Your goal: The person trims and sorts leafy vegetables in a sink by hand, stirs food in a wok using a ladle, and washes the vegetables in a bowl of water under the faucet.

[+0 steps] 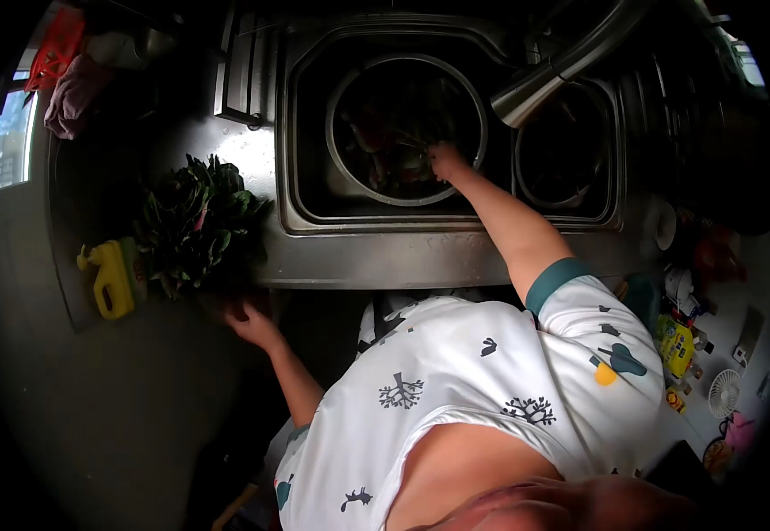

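My right hand (447, 163) reaches over the near right side of a round metal basin (480, 133) in the sink. Its fingers are closed on thin stems of dark leafy greens (394, 146) inside; their tips are hard to see in the shadow. A big bunch of dark green leaves (199, 221) with a reddish tint lies at the counter's left end. Just below that bunch is my left hand (249, 322), in front of the counter edge. Its fingers fade into shadow, and I cannot see whether they touch the stems.
A metal faucet (535, 93) slants over the divider of the sink (385, 223). In the right bowl sits another round vessel (519, 168). A yellow jug (113, 279) stands left of the leaves. Several packets and a small white fan (724, 393) lie at the right.
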Available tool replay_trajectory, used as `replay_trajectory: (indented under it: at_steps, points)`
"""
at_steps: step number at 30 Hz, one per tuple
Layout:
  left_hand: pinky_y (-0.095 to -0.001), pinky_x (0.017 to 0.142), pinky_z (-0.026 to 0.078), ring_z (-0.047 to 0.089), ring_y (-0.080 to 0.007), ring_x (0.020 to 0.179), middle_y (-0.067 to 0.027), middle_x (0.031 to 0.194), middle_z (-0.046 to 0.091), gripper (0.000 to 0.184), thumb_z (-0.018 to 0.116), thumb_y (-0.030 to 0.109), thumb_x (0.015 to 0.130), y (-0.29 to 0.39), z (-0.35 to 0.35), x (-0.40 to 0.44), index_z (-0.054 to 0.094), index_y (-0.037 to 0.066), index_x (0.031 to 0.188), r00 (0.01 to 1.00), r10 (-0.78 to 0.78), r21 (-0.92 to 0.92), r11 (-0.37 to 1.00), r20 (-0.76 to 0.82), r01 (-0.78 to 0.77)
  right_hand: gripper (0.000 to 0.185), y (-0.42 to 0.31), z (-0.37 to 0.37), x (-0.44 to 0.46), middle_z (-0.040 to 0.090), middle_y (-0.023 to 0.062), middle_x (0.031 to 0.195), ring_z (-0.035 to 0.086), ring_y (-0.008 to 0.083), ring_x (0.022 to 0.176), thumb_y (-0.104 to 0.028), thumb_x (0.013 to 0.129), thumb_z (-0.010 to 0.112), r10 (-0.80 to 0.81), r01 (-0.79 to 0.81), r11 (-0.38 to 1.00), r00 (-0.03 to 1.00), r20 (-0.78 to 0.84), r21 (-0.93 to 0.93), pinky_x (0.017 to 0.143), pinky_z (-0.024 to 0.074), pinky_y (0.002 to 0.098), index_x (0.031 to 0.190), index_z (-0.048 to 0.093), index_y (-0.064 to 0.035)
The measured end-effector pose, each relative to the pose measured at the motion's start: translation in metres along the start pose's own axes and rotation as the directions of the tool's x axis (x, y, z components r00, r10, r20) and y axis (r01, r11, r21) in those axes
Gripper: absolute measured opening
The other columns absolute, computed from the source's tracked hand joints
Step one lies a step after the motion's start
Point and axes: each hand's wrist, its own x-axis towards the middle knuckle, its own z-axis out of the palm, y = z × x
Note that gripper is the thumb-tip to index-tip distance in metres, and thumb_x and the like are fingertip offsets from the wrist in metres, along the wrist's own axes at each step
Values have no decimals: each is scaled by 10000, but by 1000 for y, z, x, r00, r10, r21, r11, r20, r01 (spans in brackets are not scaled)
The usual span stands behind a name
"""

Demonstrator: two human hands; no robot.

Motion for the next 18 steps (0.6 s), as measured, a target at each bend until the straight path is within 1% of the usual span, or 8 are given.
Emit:
replay_trajectory:
  at_steps: [1, 4, 5, 8, 11, 14, 17, 18]
  points:
    - [-261, 746, 463, 549, -181, 851, -96, 968, 587, 250, 466, 89, 904, 17, 5, -17, 493, -10, 1131, 993, 97, -5, 995, 72, -97, 215, 27, 29, 24, 628, 184, 810, 606, 337, 768, -149, 804, 539, -521, 373, 615, 853, -4, -695, 678, 490, 434, 954, 623, -19]
    - [-226, 710, 444, 537, -123, 829, -65, 945, 568, 226, 506, -8, 871, 69, 30, -42, 508, -12, 1097, 869, 394, -41, 915, 298, -401, 190, -32, 9, 6, 623, 171, 750, 603, 299, 672, -150, 817, 523, 1, 175, 767, 962, 275, -617, 612, 493, 436, 885, 638, -14]
    - [-216, 695, 434, 532, -121, 808, -61, 932, 559, 232, 528, -22, 856, 94, 43, -51, 517, -14, 1087, 829, 430, -90, 900, 359, -427, 188, -36, -4, 8, 626, 163, 751, 607, 303, 680, -166, 818, 529, 32, 46, 796, 992, 119, -603, 603, 493, 439, 876, 641, -26]
    - [-219, 586, 427, 536, -145, 704, -100, 906, 551, 206, 516, -87, 808, 125, 95, -60, 533, -24, 1003, 593, 600, -185, 769, 537, -612, 189, -20, -25, 18, 635, 152, 815, 612, 300, 761, -184, 798, 533, -237, 119, 859, 955, -180, -497, 677, 493, 427, 912, 653, -91]
    - [-349, 700, 475, 549, -296, 859, -117, 980, 556, 306, 599, -48, 722, 136, 167, -74, 540, 24, 1014, 343, 634, -218, 638, 693, -738, 203, -4, -11, -12, 632, 132, 838, 604, 310, 831, -194, 766, 539, -558, 314, 523, 829, -40, -793, 729, 484, 405, 923, 665, -168]
    - [-395, 868, 411, 457, -313, 1056, -104, 1137, 512, 528, 682, 31, 640, 135, 230, -95, 511, 81, 1137, 118, 564, -326, 621, 817, -713, 164, -87, -51, -87, 640, 94, 819, 606, 292, 807, -207, 762, 549, -440, 352, 704, 898, 11, -617, 696, 488, 403, 868, 662, -153]
    - [-381, 846, 419, 488, -350, 1018, -119, 1113, 551, 522, 632, 25, 650, 107, 289, -107, 531, 100, 1157, 145, 586, -306, 599, 797, -740, 185, -144, -99, -161, 658, 57, 816, 623, 235, 740, -244, 816, 570, -494, 431, 703, 868, 48, -566, 673, 491, 344, 912, 669, -120]
    - [-373, 831, 430, 519, -364, 969, -136, 1052, 582, 463, 606, 29, 668, 94, 310, -105, 556, 80, 1126, 229, 422, -229, 787, 877, -573, 251, -144, -106, -165, 659, 55, 838, 624, 213, 730, -283, 838, 560, -495, 439, 769, 869, 2, -464, 662, 489, 324, 999, 636, -107]
